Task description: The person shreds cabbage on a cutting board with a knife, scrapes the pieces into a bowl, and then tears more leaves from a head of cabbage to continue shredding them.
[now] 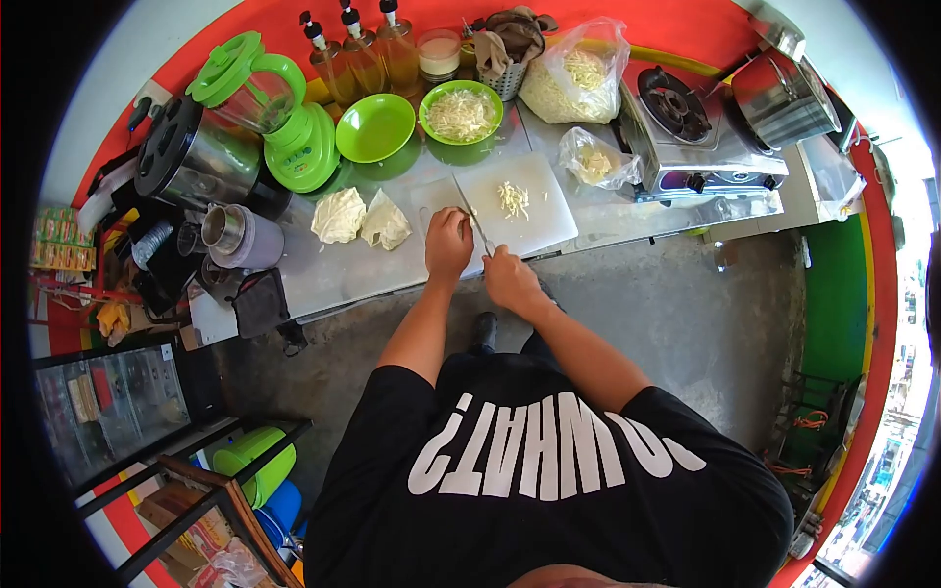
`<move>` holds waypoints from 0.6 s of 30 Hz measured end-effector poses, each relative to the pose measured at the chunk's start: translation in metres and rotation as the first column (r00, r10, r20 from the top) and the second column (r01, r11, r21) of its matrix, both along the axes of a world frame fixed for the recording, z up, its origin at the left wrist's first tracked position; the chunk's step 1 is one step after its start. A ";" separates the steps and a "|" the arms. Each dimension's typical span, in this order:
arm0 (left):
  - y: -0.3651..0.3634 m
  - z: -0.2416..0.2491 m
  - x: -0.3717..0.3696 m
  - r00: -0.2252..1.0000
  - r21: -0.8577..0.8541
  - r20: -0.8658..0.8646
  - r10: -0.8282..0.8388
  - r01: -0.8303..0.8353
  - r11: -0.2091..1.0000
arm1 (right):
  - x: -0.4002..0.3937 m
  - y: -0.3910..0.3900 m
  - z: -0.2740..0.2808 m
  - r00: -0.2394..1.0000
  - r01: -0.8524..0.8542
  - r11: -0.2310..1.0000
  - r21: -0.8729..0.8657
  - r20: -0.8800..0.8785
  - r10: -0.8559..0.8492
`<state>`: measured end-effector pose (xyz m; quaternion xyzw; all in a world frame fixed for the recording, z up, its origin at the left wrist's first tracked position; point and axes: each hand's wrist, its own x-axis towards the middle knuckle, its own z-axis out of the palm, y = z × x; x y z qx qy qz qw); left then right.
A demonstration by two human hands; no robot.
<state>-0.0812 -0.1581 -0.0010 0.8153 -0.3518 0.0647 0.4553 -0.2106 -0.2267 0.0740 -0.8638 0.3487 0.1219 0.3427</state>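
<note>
My right hand is closed round the handle of a kitchen knife, whose blade points away from me over the white cutting board. Just left of the blade, my left hand rests with its fingers curled; whatever lies under them is hidden. A small heap of shredded cabbage lies on the board, right of the knife. Farther left on the counter sit two pale cabbage pieces, one larger and one beside it.
Behind the board stand a green bowl of shreds and another green bowl. A green blender is at left. Bags of shredded cabbage, one large and one small, sit near the gas stove. The counter edge runs before me.
</note>
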 end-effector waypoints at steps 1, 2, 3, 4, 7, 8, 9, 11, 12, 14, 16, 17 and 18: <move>-0.001 0.000 0.001 1.000 0.000 0.002 -0.004 0.004 1.000 | -0.001 0.002 -0.004 1.000 0.004 1.000 0.000 0.002 -0.004; -0.001 0.000 0.001 1.000 0.007 -0.012 0.012 -0.012 1.000 | -0.002 0.005 -0.010 1.000 0.031 0.999 0.010 0.003 -0.031; -0.002 0.000 0.000 0.999 0.015 -0.027 0.029 -0.029 0.999 | -0.002 0.007 -0.012 0.998 0.057 0.998 0.020 0.002 -0.057; -0.002 0.000 0.001 0.999 0.015 -0.030 0.026 -0.025 1.000 | 0.001 0.004 -0.013 0.998 0.061 0.998 0.020 0.000 -0.061; 0.001 0.002 0.000 0.999 -0.006 -0.026 0.019 -0.019 1.000 | 0.010 -0.007 -0.009 0.999 -0.005 1.000 -0.018 0.038 0.006; 0.002 0.004 0.000 0.998 0.011 -0.065 0.016 -0.015 1.000 | 0.011 -0.009 -0.005 0.999 -0.025 1.000 -0.011 0.027 0.025; 0.002 0.004 0.001 0.995 0.026 -0.102 0.016 -0.013 1.000 | 0.013 -0.010 -0.002 0.999 -0.046 0.999 -0.006 0.018 0.046; 0.001 0.003 0.002 0.998 0.000 -0.064 0.023 -0.023 1.000 | 0.006 -0.003 -0.002 0.999 -0.030 0.999 -0.016 0.018 0.030; 0.001 -0.001 0.002 0.999 -0.024 -0.029 0.029 -0.030 0.999 | 0.001 0.001 -0.004 1.000 -0.013 1.000 -0.024 0.014 0.013; -0.001 -0.008 0.004 0.999 -0.033 -0.032 0.042 -0.044 0.999 | -0.002 0.004 -0.009 1.000 -0.013 1.000 -0.018 -0.004 0.013; 0.000 -0.007 0.003 0.998 -0.036 -0.039 0.056 -0.057 0.998 | 0.000 0.002 -0.010 1.000 -0.013 1.000 -0.008 -0.026 0.013; 0.002 -0.006 0.004 0.998 -0.026 -0.043 0.040 -0.041 0.999 | 0.005 -0.004 -0.011 0.999 -0.040 0.999 -0.014 -0.008 0.040; 0.003 -0.006 0.004 0.999 -0.017 -0.045 0.023 -0.024 1.000 | 0.010 -0.009 -0.010 0.998 -0.067 0.998 -0.021 0.011 0.068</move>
